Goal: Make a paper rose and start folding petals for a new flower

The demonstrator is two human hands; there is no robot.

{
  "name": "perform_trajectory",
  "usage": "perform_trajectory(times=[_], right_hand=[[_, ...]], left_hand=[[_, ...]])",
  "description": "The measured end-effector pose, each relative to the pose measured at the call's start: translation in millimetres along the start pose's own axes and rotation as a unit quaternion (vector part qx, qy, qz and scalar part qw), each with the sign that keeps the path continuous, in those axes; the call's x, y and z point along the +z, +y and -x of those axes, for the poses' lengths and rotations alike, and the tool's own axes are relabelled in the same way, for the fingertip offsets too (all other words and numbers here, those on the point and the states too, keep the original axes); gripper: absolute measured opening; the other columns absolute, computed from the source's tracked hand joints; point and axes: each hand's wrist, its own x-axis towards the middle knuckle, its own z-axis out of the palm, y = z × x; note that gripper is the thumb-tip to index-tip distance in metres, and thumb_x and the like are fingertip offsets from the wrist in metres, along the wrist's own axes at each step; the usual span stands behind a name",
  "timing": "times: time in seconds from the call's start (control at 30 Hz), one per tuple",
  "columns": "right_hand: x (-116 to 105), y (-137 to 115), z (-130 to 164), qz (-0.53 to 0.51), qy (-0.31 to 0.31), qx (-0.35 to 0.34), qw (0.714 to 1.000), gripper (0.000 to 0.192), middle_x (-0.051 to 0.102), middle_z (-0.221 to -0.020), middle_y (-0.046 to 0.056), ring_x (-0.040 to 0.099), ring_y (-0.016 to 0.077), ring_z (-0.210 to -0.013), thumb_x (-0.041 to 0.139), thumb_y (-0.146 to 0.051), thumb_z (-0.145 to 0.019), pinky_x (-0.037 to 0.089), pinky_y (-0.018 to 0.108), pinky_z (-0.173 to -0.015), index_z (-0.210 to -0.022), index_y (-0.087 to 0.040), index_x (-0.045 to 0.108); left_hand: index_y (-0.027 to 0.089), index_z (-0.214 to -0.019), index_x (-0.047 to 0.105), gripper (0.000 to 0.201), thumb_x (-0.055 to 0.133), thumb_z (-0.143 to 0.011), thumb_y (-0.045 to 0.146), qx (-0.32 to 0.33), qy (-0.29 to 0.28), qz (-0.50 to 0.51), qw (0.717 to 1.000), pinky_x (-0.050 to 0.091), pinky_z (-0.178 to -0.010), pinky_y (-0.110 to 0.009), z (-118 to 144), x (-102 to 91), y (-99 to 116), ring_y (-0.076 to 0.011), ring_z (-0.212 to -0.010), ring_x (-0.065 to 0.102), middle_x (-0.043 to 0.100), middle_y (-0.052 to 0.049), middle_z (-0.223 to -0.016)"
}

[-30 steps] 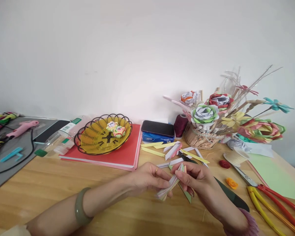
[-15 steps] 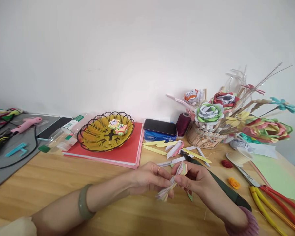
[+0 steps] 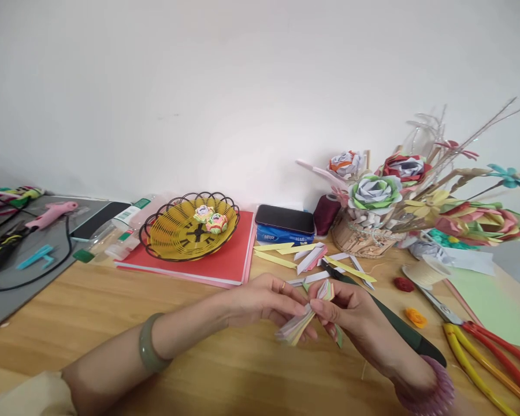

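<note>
Both of my hands meet over the wooden table and pinch one bundle of folded paper strips in pastel pink, yellow and green. My left hand, with a ring and a green bangle on the wrist, grips the bundle's middle from the left. My right hand grips the upper end, where the strips fan out. A green strip hangs below the right fingers. Just behind the hands lie more loose folded strips.
A yellow wire basket with two small paper flowers rests on a red book. A phone lies on a tissue pack. A basket of paper roses, thread, scissors and green paper fill the right. Glue gun and cables lie far left.
The view has shifted slightly. My hands keep hold of the bundle and have turned it a little, with the fanned end nearer the right fingertips.
</note>
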Motion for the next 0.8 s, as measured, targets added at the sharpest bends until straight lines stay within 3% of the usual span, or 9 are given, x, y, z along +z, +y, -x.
perform_trajectory(times=[0.13,0.5,0.7,0.8], right_hand=[[-0.9,1.6,-1.3,0.009,0.011,-0.003,1.000,0.029,0.055,-0.057,-0.002,0.043,0.0072,-0.048,0.063,-0.042,-0.074,0.033,0.021,-0.044,-0.069,-0.015,0.056],[-1.4,4.5,-3.0,0.073,0.013,-0.020,0.997,0.029,0.060,-0.060,0.001,0.047,0.0105,-0.053,0.058,-0.043,-0.078,0.035,0.023,-0.048,-0.068,-0.016,0.056],[-2.0,9.7,-6.8,0.057,0.069,-0.043,0.995,0.029,0.049,-0.060,-0.003,0.042,0.0087,-0.051,0.062,-0.045,-0.074,0.037,0.023,-0.048,-0.070,-0.017,0.056],[-1.5,11.6,-7.4,0.051,0.069,-0.046,0.995,0.028,0.049,-0.064,-0.003,0.043,0.0086,-0.053,0.063,-0.044,-0.073,0.039,0.022,-0.050,-0.070,-0.017,0.055]], left_hand=[[0.012,-0.079,0.066,0.023,0.073,-0.063,0.027,0.035,0.025,-0.061,0.997,0.043,-0.062,-0.021,1.0,4.2,2.2,-0.0097,-0.061,0.059,0.068,-0.003,-0.070],[0.011,-0.076,0.064,0.023,0.063,-0.068,0.033,0.044,0.055,-0.155,0.985,0.040,-0.062,-0.023,1.8,11.5,5.1,-0.0100,-0.061,0.053,0.061,-0.002,-0.069],[0.011,-0.076,0.065,0.019,0.062,-0.070,0.029,0.093,0.154,-0.263,0.948,0.032,-0.056,-0.020,3.3,19.7,0.3,-0.0085,-0.058,0.041,0.051,0.003,-0.061],[0.011,-0.077,0.067,0.022,0.059,-0.073,0.030,0.094,0.175,-0.292,0.935,0.033,-0.057,-0.020,3.7,18.8,-3.7,-0.0105,-0.062,0.044,0.054,0.002,-0.063]])
